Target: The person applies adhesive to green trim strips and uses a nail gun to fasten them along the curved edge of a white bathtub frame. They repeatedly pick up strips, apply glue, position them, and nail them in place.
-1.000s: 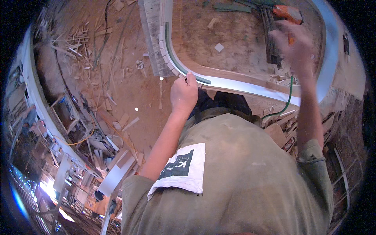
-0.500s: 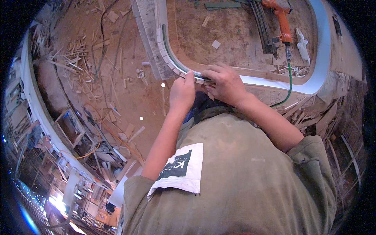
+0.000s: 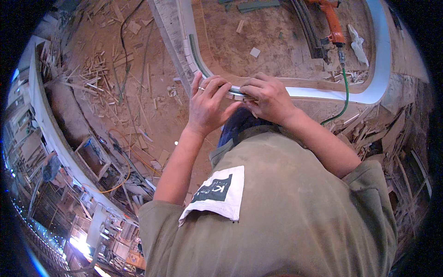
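Observation:
A curved white strip [image 3: 323, 94] with a thin green band [image 3: 194, 53] along its inner edge runs around a brown wooden board [image 3: 272, 41]. My left hand [image 3: 208, 105], with a ring on one finger, presses its fingers over the strip at the bend. Right beside it, my right hand [image 3: 267, 97] grips the same strip, fingertips almost touching the left hand's. Both hands cover the part of the strip under them.
An orange nail gun [image 3: 330, 18] lies on the board at the top right, with a green hose [image 3: 344, 94] trailing down from it. Next to it lies a white rag [image 3: 357, 44]. Wood offcuts [image 3: 104, 74] and cables litter the floor at left.
My right hand came down from near the nail gun to the curved strip and settled next to my left hand, which stayed at the bend.

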